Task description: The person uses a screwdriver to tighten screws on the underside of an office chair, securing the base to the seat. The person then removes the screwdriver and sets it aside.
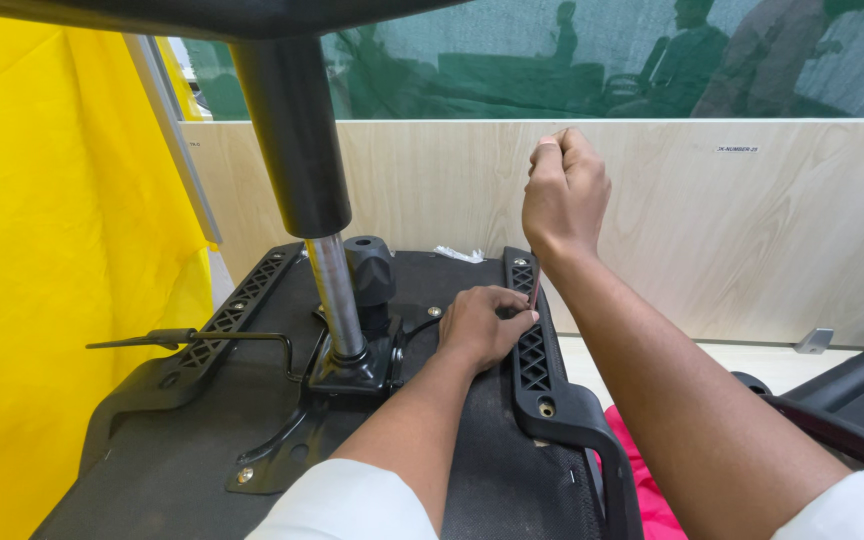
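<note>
Chair seat [152, 470] lies upside down, gas-lift column [337, 295] standing up from its centre plate, lever [187, 338] poking out left of the column toward the yellow sheet [42, 300]. Left hand [482, 325], just right of the column, pinches the lower end of a thin tool shaft [534, 290] at the right armrest bracket [532, 340], likely steadying the tip. Right hand [564, 190], above and right of the column, fisted tight round the tool's top; wood panel [752, 230] close behind, little room rightward.
</note>
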